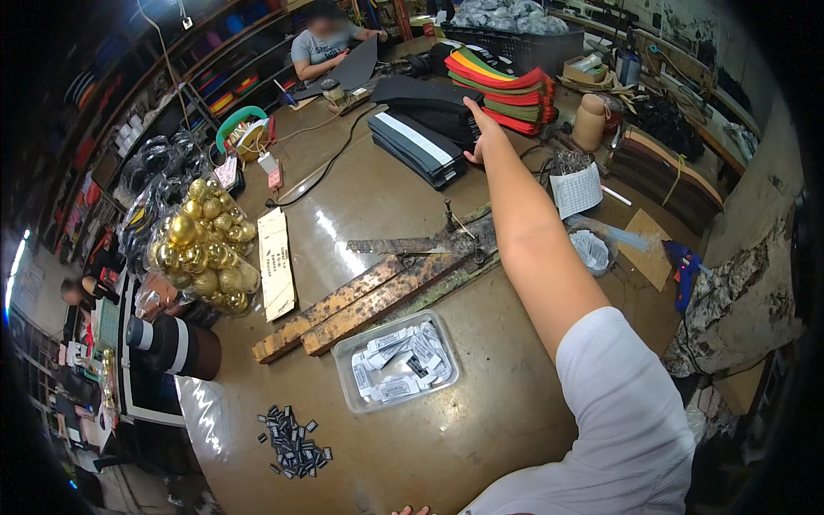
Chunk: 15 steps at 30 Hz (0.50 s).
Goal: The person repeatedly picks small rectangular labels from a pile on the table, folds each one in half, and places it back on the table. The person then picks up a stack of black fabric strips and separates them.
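My right arm reaches across the table in a white sleeve. My right hand (486,137) is at the right end of a stack of black fabric-like sheets (427,101), its thumb and fingers either side of the edge; the far fingers are partly hidden. Next to it lies a dark grey stack with a pale band (418,146). Just beyond are stacked red, green and yellow sheets (506,90). Only a few fingertips of my left hand (414,511) show at the lower edge. Nearest to them are a pile of small black labels (294,442) and a clear plastic tub (348,399) of white labels.
Metal bars (369,300) with an upright bolt lie mid-table. On the left are a bag of gold balls (206,245), a cardboard strip (275,266) and a dark jar (199,348). A blue glue gun (682,270) is at right. A co-worker (326,51) sits at the far side.
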Motion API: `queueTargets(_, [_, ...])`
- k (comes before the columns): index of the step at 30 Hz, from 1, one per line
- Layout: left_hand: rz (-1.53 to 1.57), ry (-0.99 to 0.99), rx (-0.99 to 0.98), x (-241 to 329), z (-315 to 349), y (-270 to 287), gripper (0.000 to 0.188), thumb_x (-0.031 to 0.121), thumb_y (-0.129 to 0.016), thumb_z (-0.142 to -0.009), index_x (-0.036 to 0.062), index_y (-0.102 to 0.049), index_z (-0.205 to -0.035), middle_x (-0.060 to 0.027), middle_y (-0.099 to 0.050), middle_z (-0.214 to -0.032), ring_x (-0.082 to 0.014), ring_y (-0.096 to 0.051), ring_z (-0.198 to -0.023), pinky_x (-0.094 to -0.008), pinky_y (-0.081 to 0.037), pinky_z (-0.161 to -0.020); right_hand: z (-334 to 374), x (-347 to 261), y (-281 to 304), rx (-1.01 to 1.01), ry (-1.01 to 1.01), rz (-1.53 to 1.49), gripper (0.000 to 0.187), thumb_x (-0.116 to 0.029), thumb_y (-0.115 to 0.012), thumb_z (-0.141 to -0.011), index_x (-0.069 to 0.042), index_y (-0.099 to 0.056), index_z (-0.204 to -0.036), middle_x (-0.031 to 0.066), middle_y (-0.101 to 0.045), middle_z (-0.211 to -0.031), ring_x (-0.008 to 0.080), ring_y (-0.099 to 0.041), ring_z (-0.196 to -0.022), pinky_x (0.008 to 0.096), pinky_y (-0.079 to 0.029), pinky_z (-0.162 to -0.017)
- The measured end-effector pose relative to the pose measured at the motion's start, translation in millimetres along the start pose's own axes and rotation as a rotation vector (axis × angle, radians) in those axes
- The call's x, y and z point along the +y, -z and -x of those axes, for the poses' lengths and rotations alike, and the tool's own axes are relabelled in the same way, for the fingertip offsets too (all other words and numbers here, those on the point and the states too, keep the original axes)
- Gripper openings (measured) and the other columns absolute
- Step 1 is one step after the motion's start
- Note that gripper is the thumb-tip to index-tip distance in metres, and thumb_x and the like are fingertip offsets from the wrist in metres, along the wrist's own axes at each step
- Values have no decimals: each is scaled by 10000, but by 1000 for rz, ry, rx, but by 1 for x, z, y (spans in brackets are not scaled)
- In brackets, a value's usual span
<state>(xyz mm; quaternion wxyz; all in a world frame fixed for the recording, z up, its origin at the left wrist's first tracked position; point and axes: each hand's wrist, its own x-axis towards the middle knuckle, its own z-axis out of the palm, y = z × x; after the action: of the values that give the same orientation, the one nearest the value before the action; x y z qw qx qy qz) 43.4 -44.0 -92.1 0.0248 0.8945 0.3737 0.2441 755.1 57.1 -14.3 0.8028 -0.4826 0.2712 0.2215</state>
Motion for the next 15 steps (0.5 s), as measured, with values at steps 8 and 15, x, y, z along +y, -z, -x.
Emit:
queueTargets(8, [-6,40,28,7,0,-1,196,193,-662,-764,158,-658,-957,-97,-610,-1088,-324,-572,-1071,-538,-393,-958,-59,3,-5,-68,95,95,1156,-585,-879,-424,-95,-396,-1353,137,-476,-1316,314,-448,-1207,508,-348,-964])
queueTargets(15, [-3,29,21,6,-2,-1,191,198,-655,-768,156,-659,-955,-96,-611,-1085,-323,-572,-1069,-539,-391,-963,-59,3,0,-32,68,81,1177,-595,-869,-441,-79,-364,-1372,148,-465,-1333,322,-443,-1215,546,-337,-952])
